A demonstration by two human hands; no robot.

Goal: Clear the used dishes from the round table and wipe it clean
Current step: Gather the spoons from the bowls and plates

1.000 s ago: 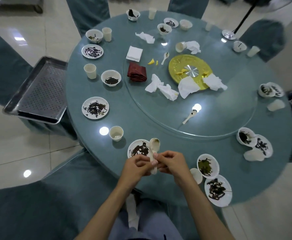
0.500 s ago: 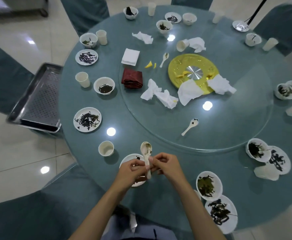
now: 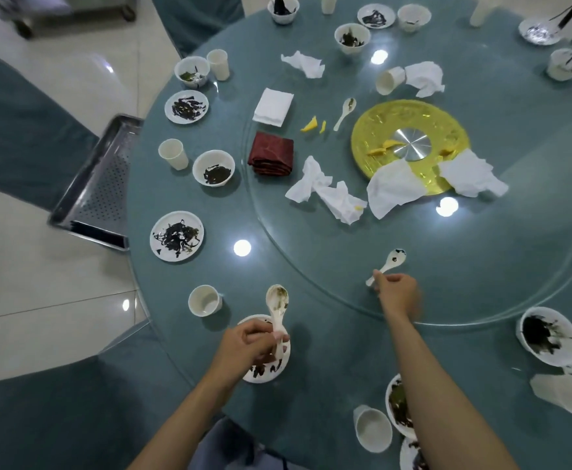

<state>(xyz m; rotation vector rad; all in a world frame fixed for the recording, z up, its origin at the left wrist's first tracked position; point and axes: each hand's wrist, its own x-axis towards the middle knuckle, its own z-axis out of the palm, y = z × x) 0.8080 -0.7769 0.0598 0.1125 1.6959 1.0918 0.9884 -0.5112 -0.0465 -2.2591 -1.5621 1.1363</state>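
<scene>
Right hand (image 3: 396, 295) has left the left hand (image 3: 243, 347), whose fingers grip the near spoon (image 3: 277, 300), to pinch the far spoon (image 3: 391, 261) by its handle end, where it may slip.

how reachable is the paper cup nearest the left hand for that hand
Probably yes: the paper cup stands close beside the left hand, nothing between, though its fingers grip a spoon.

Left hand (image 3: 243, 347) near, fingers curled round a spoon (image 3: 277, 300); right arm stretched farther, right hand (image 3: 396, 291) pinching a second spoon (image 3: 391, 261).
</scene>
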